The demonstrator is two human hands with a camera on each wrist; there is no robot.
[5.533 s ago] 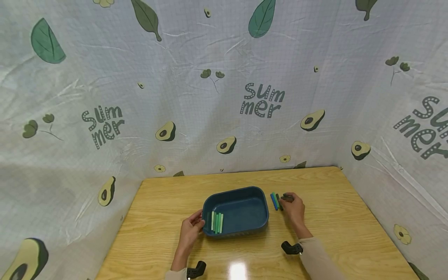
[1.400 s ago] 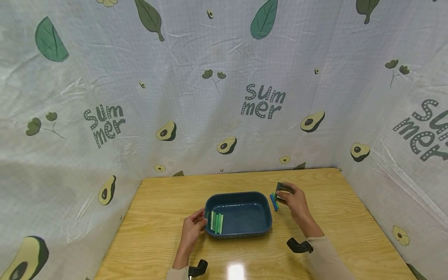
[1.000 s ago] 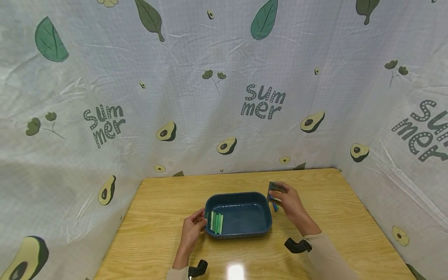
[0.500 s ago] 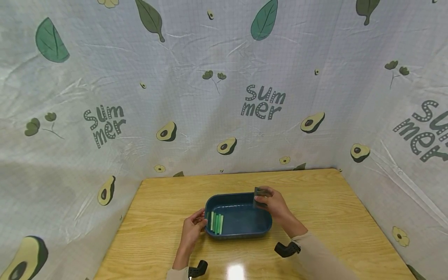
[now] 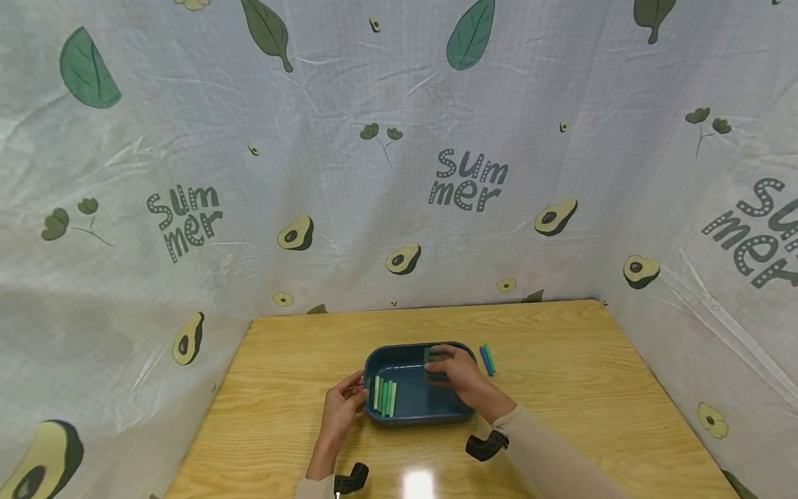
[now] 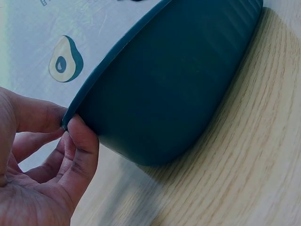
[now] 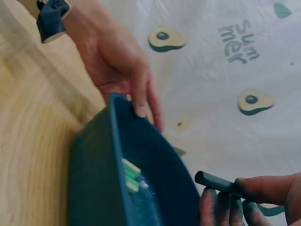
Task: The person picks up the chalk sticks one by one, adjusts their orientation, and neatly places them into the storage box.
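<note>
A dark blue-green plastic tray (image 5: 414,397) stands on the table. My left hand (image 5: 341,410) pinches its left rim between thumb and fingers, as the left wrist view shows closely. Over the tray's middle is my right hand (image 5: 463,375), its thumb and fingertips pinching a dark green chalk stick (image 7: 214,182). Smudges of dark colour mark those fingers in the right wrist view. Inside the tray, several light and mid-green chalk sticks (image 5: 384,397) lie side by side along the left end.
A blue chalk stick (image 5: 486,361) and a green chalk stick (image 5: 490,356) lie on the wooden table (image 5: 561,388), right of the tray. Behind and beside the table hangs a pale printed sheet (image 5: 349,173).
My right hand has lifted the dark chalk stick from beside the others on the table and carried it left over the tray. My left hand keeps its hold on the rim.
</note>
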